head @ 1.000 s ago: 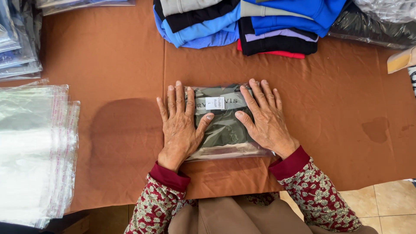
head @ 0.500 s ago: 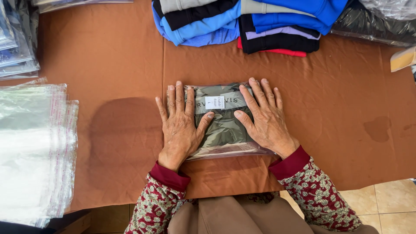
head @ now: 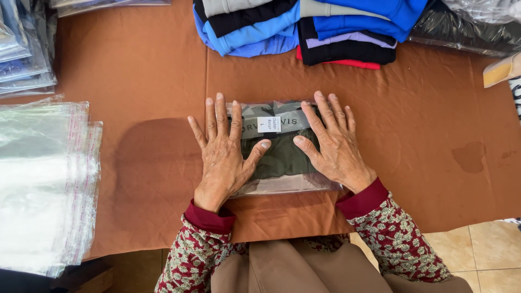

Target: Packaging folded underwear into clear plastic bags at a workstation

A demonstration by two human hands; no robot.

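Left hand (head: 221, 156) and right hand (head: 334, 146) flat, fingers spread wide, gripping nothing, pressing bagged dark garment (head: 278, 157) on counter (head: 423, 119). Bag lies under fingertips, between thumbs. Best: press evenly outward, squeeze air toward open edge, keep bag square.

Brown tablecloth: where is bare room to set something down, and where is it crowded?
Bare cloth lies right of the right hand, below the folded clothes. Another patch lies between the left hand and the clear bags. The far edge and left side are crowded.
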